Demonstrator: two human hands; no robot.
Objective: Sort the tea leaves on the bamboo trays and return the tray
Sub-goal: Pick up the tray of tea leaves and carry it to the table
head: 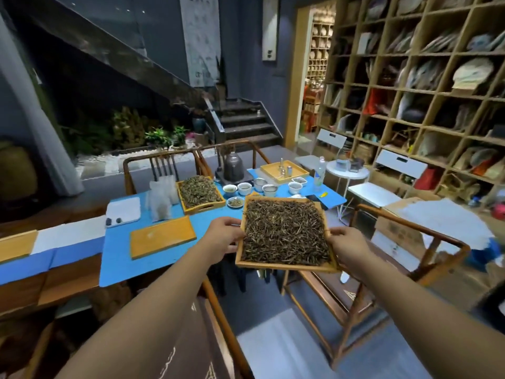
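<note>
hands [224, 236] hold tray [284, 266] of tea leaves [284, 233]

Dark blue walls and a dark staircase [246, 121] are being seen at the back, while a wall of wooden shelves [426, 86] is standing at the right, near white folding chairs [382, 181].

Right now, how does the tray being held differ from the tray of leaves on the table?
The held tray is lifted by the left hand and right hand; the table tray rests on the blue mat. Held leaves look darker brown, the table's paler green. Both are full.
</note>
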